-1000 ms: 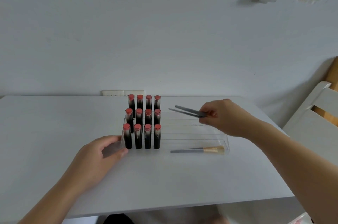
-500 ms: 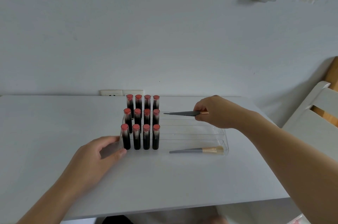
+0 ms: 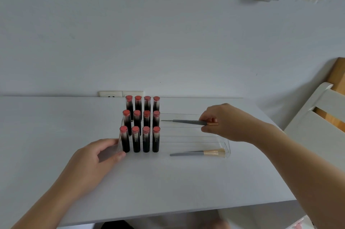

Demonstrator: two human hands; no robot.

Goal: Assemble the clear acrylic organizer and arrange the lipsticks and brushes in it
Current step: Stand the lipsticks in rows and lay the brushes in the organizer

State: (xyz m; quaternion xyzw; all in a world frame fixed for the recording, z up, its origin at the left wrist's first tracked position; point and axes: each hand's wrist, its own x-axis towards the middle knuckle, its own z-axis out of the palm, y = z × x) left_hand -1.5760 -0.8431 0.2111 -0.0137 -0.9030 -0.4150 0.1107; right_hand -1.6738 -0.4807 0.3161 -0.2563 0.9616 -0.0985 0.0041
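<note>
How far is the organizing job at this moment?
Done: organizer stands assembled, twelve lipsticks fill its left side, one brush lies in the front tier. In hand: right hand holds a gray brush over an upper tier; left hand steadies the organizer. Left: laying it down.

Table [image 3: 46,135]: open surface left of and in front of the clear acrylic organizer [image 3: 226,147].
Organizer, left half: blocked by twelve upright lipsticks [image 3: 141,127] in three stepped rows.
Right half: middle tier free; front tier holds a lying brush [image 3: 197,153].
Left end wall: left hand [image 3: 93,161] against it.
Back tier: right hand [image 3: 224,122] above with a grey-handled brush [image 3: 186,121].
</note>
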